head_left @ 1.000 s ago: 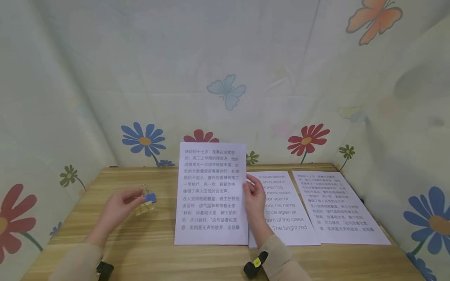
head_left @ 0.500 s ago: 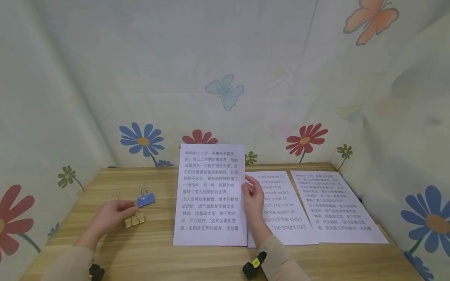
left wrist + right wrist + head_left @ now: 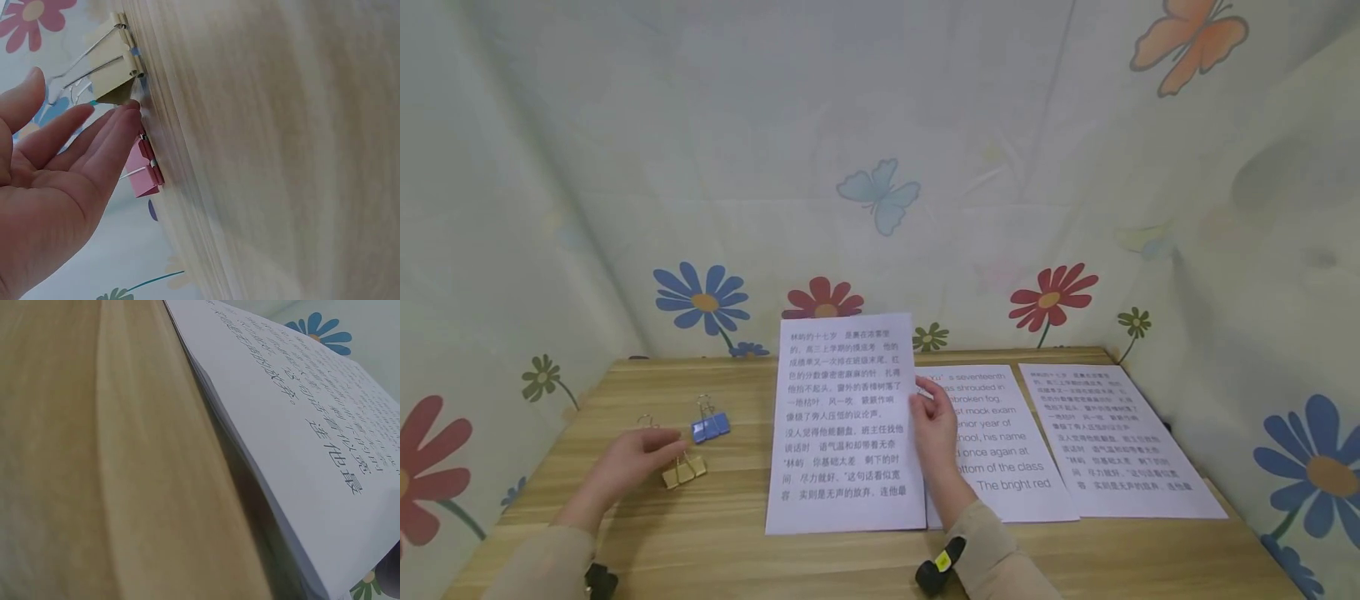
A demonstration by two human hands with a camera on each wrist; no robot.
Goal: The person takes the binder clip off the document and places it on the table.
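My left hand (image 3: pixel 632 462) hovers low at the table's left with relaxed fingers and nothing in its grasp. Just beside its fingertips stands a yellow binder clip (image 3: pixel 685 472). A blue binder clip (image 3: pixel 711 427) stands a little farther back. Behind the hand is a pink binder clip (image 3: pixel 142 172), of which the head view shows only the wire handles. My right hand (image 3: pixel 936 425) grips the right edge of a stack of printed paper (image 3: pixel 842 425), held tilted up in the middle. In the right wrist view the stack's lower edge shows several sheets.
Two more printed papers lie to the right: an English page (image 3: pixel 1011 450), partly behind the right hand and held stack, and a Chinese page (image 3: pixel 1123 442). The wooden table (image 3: pixel 715 550) ends at a flowered cloth backdrop (image 3: pixel 977 183).
My left hand has drawn back left from the blue clip. The yellow clip now stands farther left and nearer me, apart from the blue one. The held stack has dipped slightly.
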